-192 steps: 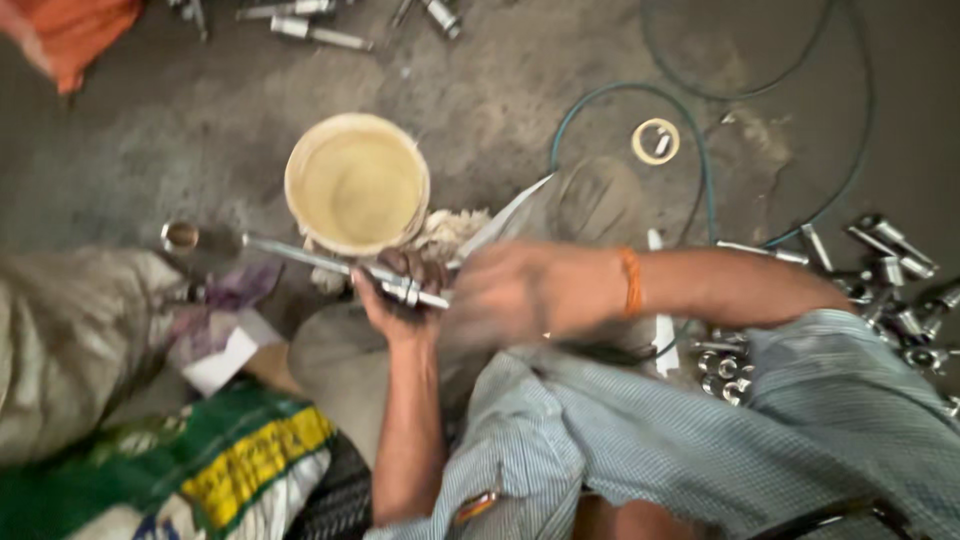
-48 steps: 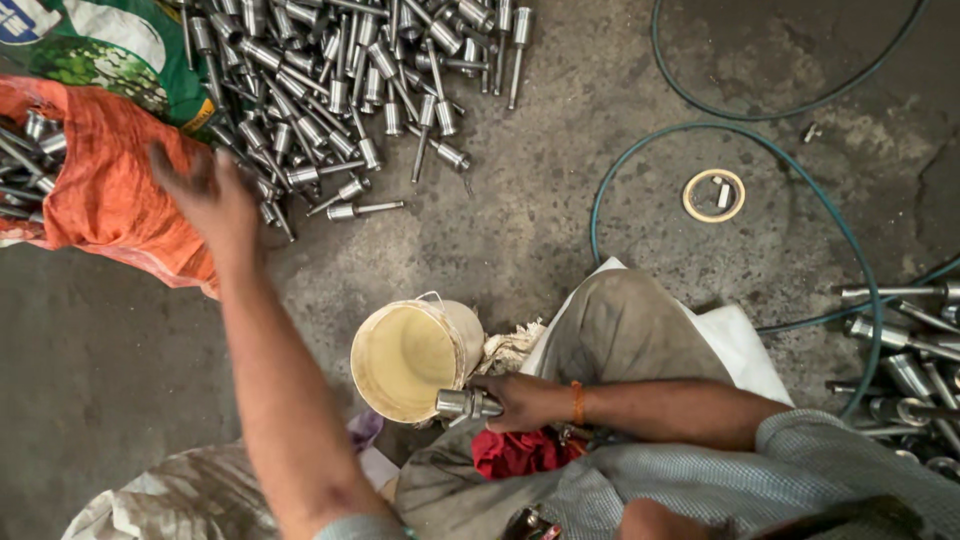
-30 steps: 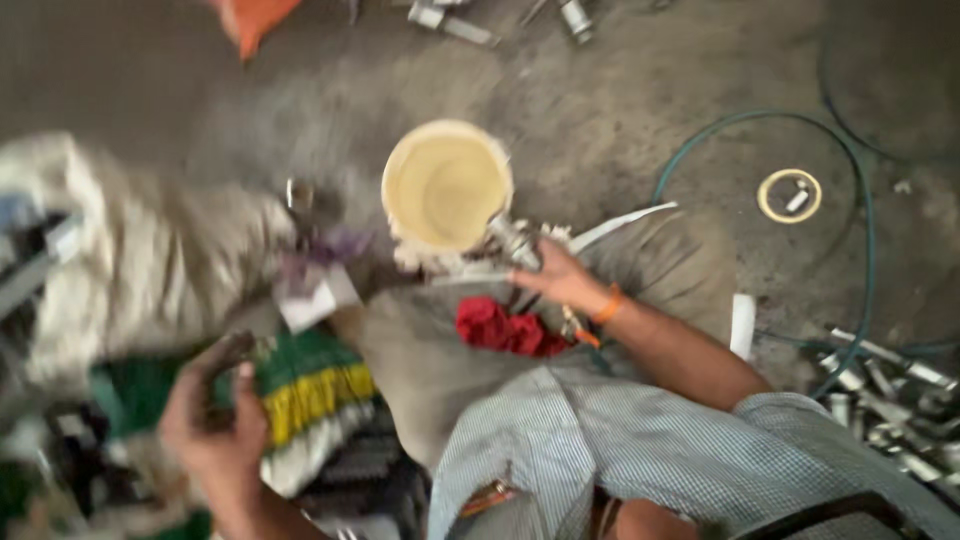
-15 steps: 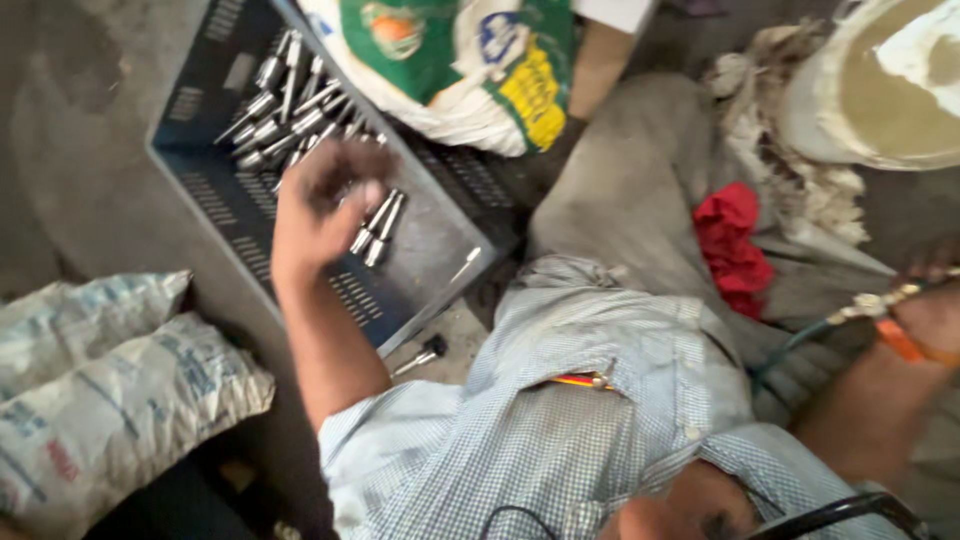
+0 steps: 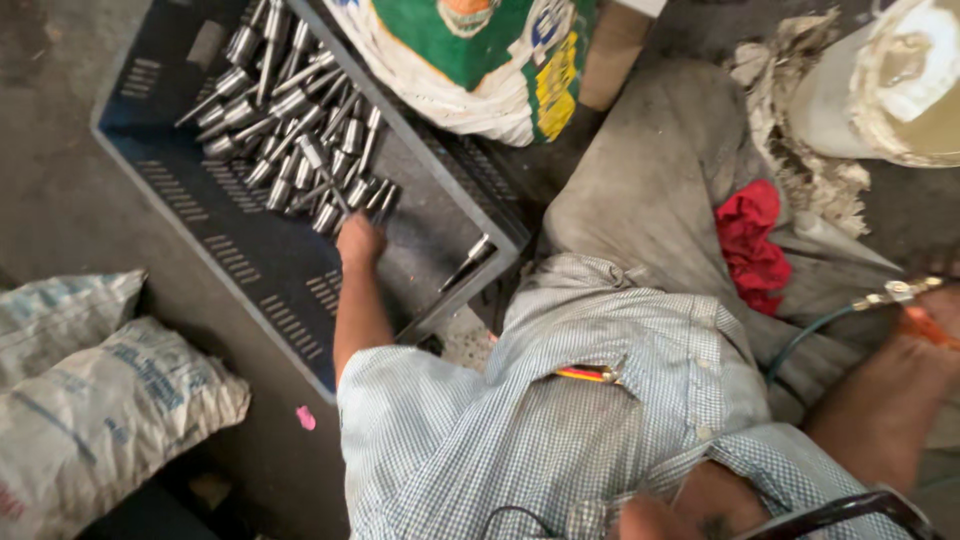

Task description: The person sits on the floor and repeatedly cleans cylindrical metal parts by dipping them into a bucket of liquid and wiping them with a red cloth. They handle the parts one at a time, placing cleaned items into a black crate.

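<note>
My left hand (image 5: 358, 240) reaches into a dark plastic crate (image 5: 250, 270) and rests at the near edge of a pile of short metal pins (image 5: 290, 150). Its fingertips touch two pins; the hand hides whether the fingers still grip them. My right hand (image 5: 935, 312) shows only partly at the right edge, with an orange band at the wrist. It holds a metal nozzle (image 5: 895, 293) joined to a thin green hose (image 5: 800, 345) over my grey-trousered leg (image 5: 650, 190).
A cream bucket (image 5: 890, 90) stands at the top right, with frayed cloth waste (image 5: 790, 160) and a red rag (image 5: 750, 245) beside it. A green and white printed sack (image 5: 480, 50) lies behind the crate. Two pale sacks (image 5: 90, 400) lie at the lower left on the concrete floor.
My left hand, which held two pins above the crate half a second ago, has gone down to the pile. The view has shifted a little; my right hand has stayed at the right edge.
</note>
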Demonstrator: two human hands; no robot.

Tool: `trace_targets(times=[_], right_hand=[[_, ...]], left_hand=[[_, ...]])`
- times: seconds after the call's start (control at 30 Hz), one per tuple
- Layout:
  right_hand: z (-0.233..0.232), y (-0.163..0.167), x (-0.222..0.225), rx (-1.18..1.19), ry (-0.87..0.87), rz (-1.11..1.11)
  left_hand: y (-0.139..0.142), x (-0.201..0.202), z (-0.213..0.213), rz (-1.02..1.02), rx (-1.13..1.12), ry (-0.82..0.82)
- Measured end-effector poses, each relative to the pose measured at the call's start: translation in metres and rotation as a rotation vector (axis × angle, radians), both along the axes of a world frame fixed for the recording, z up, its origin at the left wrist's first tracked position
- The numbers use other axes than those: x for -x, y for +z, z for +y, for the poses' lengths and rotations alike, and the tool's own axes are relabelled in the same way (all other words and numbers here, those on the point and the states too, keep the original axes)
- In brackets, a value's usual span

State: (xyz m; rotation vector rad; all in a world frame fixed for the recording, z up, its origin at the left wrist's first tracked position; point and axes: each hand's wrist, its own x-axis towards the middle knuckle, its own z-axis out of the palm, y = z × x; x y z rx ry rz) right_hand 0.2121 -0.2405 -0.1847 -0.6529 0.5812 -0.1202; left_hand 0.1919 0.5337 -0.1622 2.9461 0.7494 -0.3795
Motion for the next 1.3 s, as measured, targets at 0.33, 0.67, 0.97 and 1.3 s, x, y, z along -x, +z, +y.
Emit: trace_targets(times=[0.33,0.67,0.97,1.3], right_hand=[[0.031,0.006,-0.039,0.157,0.053,-0.022],[0.072,0.062,-0.045,0.588,0.552,0.085],[0.094,0.076,0.020,1.322,0.824,0.002],[0.045,0.102,0.068,1.644,0.542,-0.342]], left_hand=[[-0.001,-0.020,-0.019,0.139,-0.012,0.001],[0.148,-0.037,-0.007,-0.663,0.717,-0.011],[0.157,-0.076,-0.308,-0.648,1.383,-0.347],[0.143,-0.091,-0.476,-0.348,1.614,-0.158]])
